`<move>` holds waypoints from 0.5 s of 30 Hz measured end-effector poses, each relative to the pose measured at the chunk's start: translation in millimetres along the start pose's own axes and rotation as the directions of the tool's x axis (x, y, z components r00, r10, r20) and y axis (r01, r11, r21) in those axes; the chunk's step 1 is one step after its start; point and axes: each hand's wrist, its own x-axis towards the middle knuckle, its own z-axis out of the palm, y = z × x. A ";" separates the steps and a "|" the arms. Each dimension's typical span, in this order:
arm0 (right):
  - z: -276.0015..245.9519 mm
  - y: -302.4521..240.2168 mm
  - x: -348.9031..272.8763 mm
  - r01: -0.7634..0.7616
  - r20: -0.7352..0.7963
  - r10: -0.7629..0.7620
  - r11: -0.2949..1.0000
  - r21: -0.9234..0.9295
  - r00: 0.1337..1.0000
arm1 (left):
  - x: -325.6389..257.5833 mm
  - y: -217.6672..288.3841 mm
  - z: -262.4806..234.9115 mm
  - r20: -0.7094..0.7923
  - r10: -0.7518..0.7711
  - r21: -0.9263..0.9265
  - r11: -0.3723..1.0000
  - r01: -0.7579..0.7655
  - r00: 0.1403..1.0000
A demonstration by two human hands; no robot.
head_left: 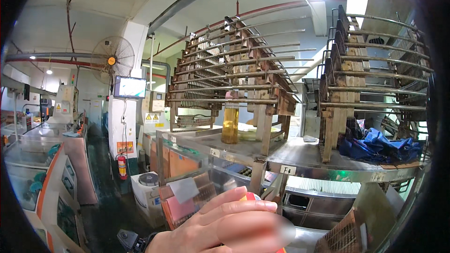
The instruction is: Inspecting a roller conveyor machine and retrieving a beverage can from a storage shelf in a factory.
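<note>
My left hand (pixel 220 225) comes up from the lower edge, its fingers pointing right and curled together. Behind the fingers shows a small patch of a red and yellow thing (pixel 251 197), mostly hidden, and its kind cannot be made out. A blurred smear covers part of the fingers. On the wrist sits a black strap with a small black device (pixel 131 241). My right hand does not show.
Ahead stands a metal workbench (pixel 300 152) with tall racks of metal bars (pixel 225 75), a clear cylinder of yellow liquid (pixel 230 124) and a crumpled blue sheet (pixel 379 146). Left are a fire extinguisher (pixel 122 167), a white container (pixel 144 201) and machines (pixel 33 168).
</note>
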 end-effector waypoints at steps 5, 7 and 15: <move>-0.7 -0.8 0.9 0.014 -0.002 -0.014 1.000 0.009 1.000 | 4.5 -0.1 0.3 -0.008 0.005 0.007 1.000 -0.005 1.000; -1.0 -1.9 2.7 0.020 0.000 -0.020 1.000 0.013 1.000 | 4.8 1.3 0.3 -0.011 -0.007 0.021 1.000 0.007 1.000; -2.1 -2.1 6.9 0.033 -0.001 -0.033 0.999 0.022 0.999 | 10.6 0.9 -5.2 -0.006 0.004 0.065 0.998 -0.003 1.000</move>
